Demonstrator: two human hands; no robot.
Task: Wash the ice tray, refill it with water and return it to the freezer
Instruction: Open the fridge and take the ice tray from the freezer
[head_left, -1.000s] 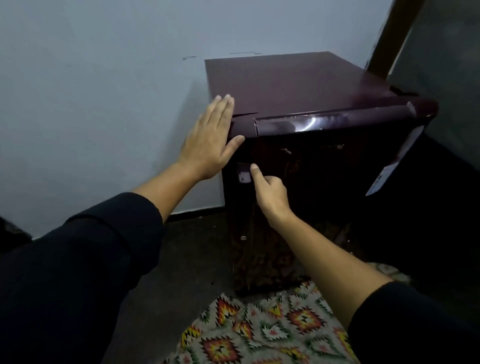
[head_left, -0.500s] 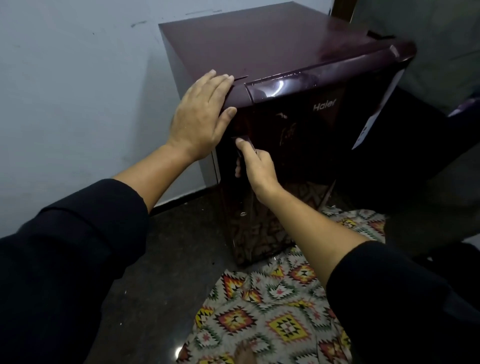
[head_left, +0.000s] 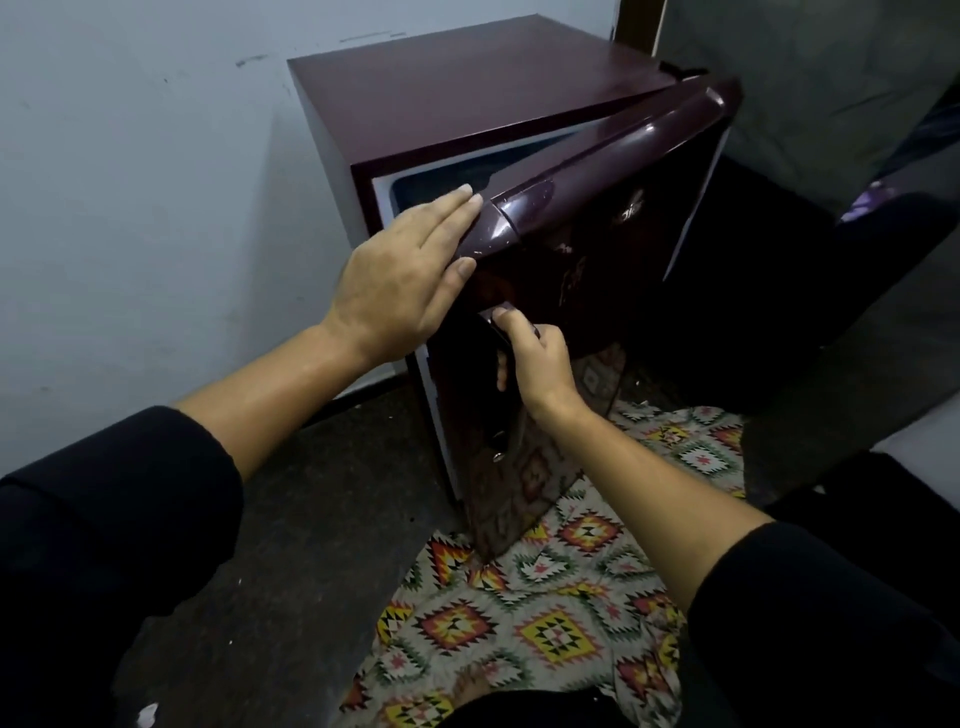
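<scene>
Head view: fridge (head_left: 467, 88) door (head_left: 623, 234) ajar, ice tray not in sight.
Right hand (head_left: 535, 364) wraps the door handle (head_left: 511, 431); left hand (head_left: 400, 280) lies flat, fingers straight, against the door's top edge. Risk: a hard pull could drag the small fridge forward onto the rug (head_left: 545, 623), or swing the door wide. Door emblem and white label (head_left: 693, 218) unreadable.

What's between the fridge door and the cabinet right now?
In the head view, an open gap: a white inner frame and dark interior show between door and cabinet.
</scene>
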